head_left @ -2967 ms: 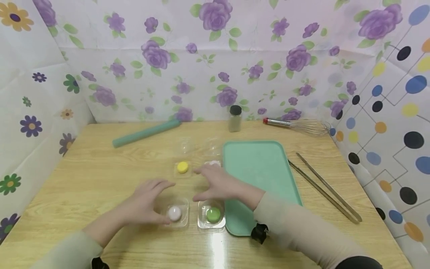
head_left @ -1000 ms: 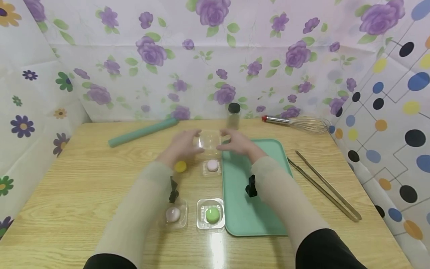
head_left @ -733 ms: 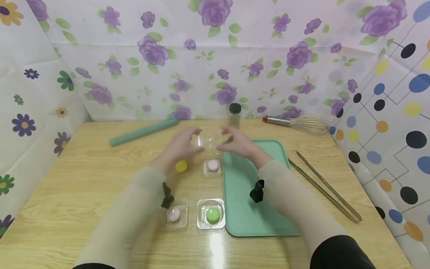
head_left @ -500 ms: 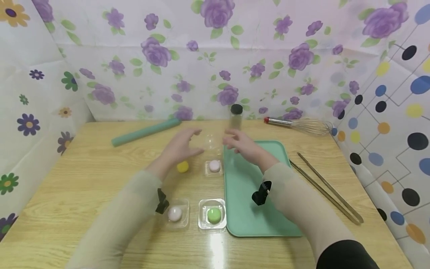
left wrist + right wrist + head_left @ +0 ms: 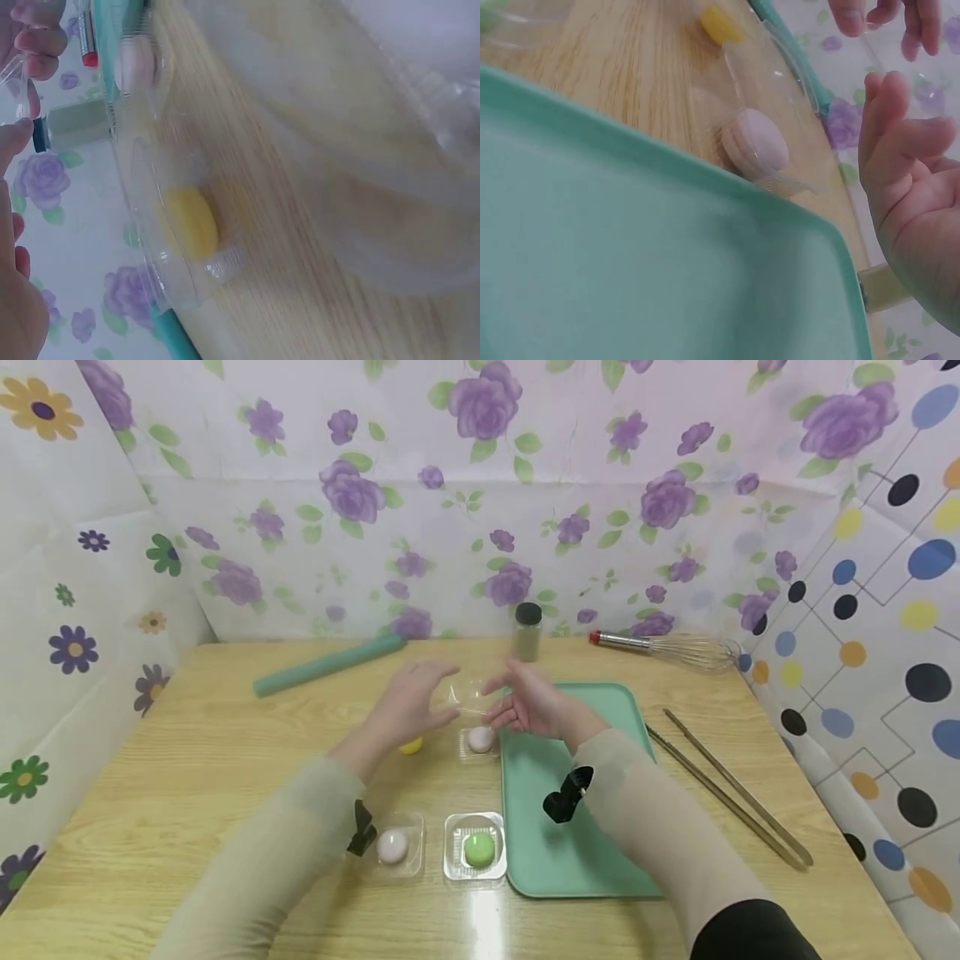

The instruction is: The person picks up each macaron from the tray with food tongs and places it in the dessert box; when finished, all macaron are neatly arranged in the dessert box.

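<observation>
Above the back of the table a clear plastic container (image 5: 465,695) is between my two hands. My left hand (image 5: 408,702) grips its left side, thumb and fingers spread apart at the edge. My right hand (image 5: 536,702) holds the other side with its fingers bent; the left wrist view shows the clear plastic (image 5: 11,90) between both hands. Below them, a pink macaron (image 5: 481,740) sits in an open clear box. A yellow macaron (image 5: 189,223) in another box is partly hidden by my left hand in the head view.
Nearer stand clear boxes with a pale macaron (image 5: 392,846) and a green macaron (image 5: 479,849). A green tray (image 5: 577,860) lies under my right forearm. Tongs (image 5: 735,793) lie to its right. Behind are a rolling pin (image 5: 330,665), a black-capped jar (image 5: 528,635) and a whisk (image 5: 667,647).
Both hands have moved from the front boxes to the back of the table and brought the clear container between them. Within the last second my right hand has shifted its fingers.
</observation>
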Demonstrator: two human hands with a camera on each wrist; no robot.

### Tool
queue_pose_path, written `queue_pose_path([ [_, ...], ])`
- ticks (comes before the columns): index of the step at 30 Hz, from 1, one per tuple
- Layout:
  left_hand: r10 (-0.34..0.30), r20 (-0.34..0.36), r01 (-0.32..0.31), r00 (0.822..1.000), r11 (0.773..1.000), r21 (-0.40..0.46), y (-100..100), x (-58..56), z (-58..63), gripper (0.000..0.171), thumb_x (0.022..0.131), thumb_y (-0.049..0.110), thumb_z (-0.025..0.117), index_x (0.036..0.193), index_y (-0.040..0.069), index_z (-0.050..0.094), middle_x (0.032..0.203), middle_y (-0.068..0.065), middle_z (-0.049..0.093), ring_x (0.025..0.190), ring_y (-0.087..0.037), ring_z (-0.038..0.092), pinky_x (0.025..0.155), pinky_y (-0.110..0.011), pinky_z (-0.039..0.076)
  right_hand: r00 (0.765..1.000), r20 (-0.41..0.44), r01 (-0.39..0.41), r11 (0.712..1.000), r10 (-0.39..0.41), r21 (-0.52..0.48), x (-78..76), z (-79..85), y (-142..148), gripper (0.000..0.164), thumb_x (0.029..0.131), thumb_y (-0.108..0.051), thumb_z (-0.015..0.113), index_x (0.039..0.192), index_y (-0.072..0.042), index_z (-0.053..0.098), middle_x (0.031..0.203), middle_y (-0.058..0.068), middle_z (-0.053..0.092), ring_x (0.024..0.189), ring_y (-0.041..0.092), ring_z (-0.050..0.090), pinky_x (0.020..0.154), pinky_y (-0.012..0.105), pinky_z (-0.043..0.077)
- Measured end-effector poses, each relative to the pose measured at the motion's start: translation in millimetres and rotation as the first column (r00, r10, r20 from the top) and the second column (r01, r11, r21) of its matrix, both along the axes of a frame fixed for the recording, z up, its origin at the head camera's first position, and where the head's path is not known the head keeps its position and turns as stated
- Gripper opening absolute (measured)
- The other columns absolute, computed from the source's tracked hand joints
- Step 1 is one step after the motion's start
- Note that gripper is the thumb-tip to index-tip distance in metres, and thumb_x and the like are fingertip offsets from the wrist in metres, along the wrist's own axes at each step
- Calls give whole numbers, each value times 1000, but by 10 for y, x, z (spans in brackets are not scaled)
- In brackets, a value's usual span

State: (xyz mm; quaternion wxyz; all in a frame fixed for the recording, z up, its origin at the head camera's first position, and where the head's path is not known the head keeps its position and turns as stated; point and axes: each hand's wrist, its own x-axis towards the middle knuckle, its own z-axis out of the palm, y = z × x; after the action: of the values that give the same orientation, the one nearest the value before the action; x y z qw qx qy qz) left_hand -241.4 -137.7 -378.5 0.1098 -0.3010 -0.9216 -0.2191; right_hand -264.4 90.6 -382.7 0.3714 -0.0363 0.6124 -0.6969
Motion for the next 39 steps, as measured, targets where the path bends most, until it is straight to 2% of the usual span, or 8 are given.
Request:
queue_pose_path([
  [8,-20,-31,19,999,1000,-22,54,47,37,65,76,24,77,132,4,48,130,-11,53,121,-27,45,106,-42,30,999,23,28,1000,-28,-10,-19,-12,28,71,93,-62,21,123,0,40,75,15,64,55,18,59,45,21,40],
  [14,2,147,-19,989,993,118,63,96,67,81,75,33,77,139,5,37,131,-12,49,113,-30,49,94,-43,43,999,-15,45,999,-45,14,-22,-32,83,69,94,-59,27,124,1,43,78,15,65,59,17,60,48,21,44],
  [17,28,317,-97,948,974,205,52,91,78,82,79,43,71,142,9,32,128,-10,49,104,-29,52,82,-41,48,998,-45,41,999,-40,27,-21,-33,106,65,94,-53,33,128,1,42,81,15,66,62,17,61,50,22,45],
  [21,-19,504,-126,864,959,254,16,78,111,68,90,53,52,141,12,36,127,-11,53,105,-31,54,86,-46,47,996,-89,10,999,-5,51,-20,-25,126,57,89,-40,45,131,-1,44,85,15,68,66,18,62,53,22,45],
  [25,-90,617,-114,782,952,283,15,65,135,60,97,50,37,139,7,40,126,-16,55,104,-36,56,91,-55,42,990,-133,-42,997,51,70,-11,-13,152,58,87,-36,51,132,-1,44,90,14,69,72,20,63,58,23,45],
  [28,-106,653,-124,750,947,296,43,46,136,58,97,49,37,134,7,46,121,-15,60,101,-34,58,90,-57,42,983,-164,-74,994,87,79,-2,-1,168,61,88,-37,51,135,2,41,97,16,68,80,23,63,61,24,46],
  [35,-82,663,-120,744,960,253,103,21,110,60,92,55,44,127,8,54,118,-13,61,100,-26,58,89,-51,44,966,-233,-93,990,115,103,27,-8,194,59,90,-32,52,135,4,39,116,23,60,101,38,57,70,27,46],
  [39,-72,647,-114,759,964,242,111,21,87,59,91,50,49,131,7,51,127,-10,56,110,-27,54,95,-48,42,902,-393,-91,968,180,233,36,-21,235,57,89,-33,57,135,-2,42,122,13,56,109,34,53,83,39,46],
])
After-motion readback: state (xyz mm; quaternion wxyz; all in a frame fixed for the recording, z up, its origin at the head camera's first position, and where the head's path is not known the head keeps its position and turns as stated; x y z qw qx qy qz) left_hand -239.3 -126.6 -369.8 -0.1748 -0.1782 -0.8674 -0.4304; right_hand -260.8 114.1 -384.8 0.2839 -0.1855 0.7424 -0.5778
